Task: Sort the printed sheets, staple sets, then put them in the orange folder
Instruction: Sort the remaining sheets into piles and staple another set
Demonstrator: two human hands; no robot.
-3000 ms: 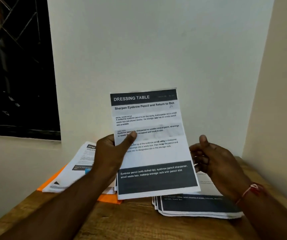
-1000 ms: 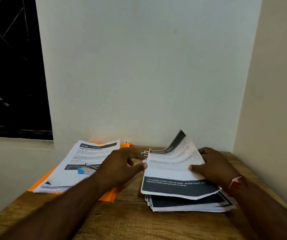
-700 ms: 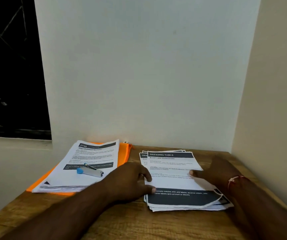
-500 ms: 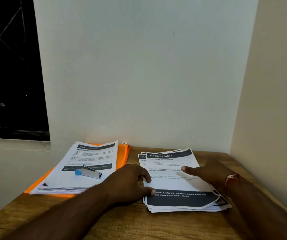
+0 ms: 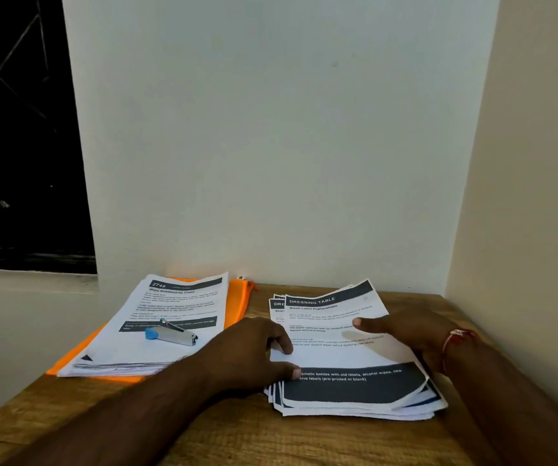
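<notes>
Far left is one dark window [image 5: 18, 129], set in the pale wall. On the wooden worktop [image 5: 237, 435] below it lies one orange folder [image 5: 238, 306], flat, its far corner close to the wall. A stack of printed sheets [image 5: 129, 351] lies on the folder and covers most of it; orange shows along the left and right sides. The top page is headed "2748". One stapler [image 5: 171, 335], silver with a blue end, lies on its side on that page.

My left hand [image 5: 250, 351] rests at the left edge of a second stack [image 5: 355, 408], which lies straight on the worktop, apart from the folder. My bent forefinger and thumb press down on its top sheet [image 5: 341, 356]; I pinch nothing. That sheet reads "DRESSING TABLE", and its far edge is bowed upward. So there are two stacks; the sheets in each are too many and too close to count.

My right hand [image 5: 415, 334] lies over the right edge of the top sheet, thumb stretched across the print. The fingers are hidden, so I cannot tell whether they grip the paper. One red thread [image 5: 457, 338] circles that wrist.
</notes>
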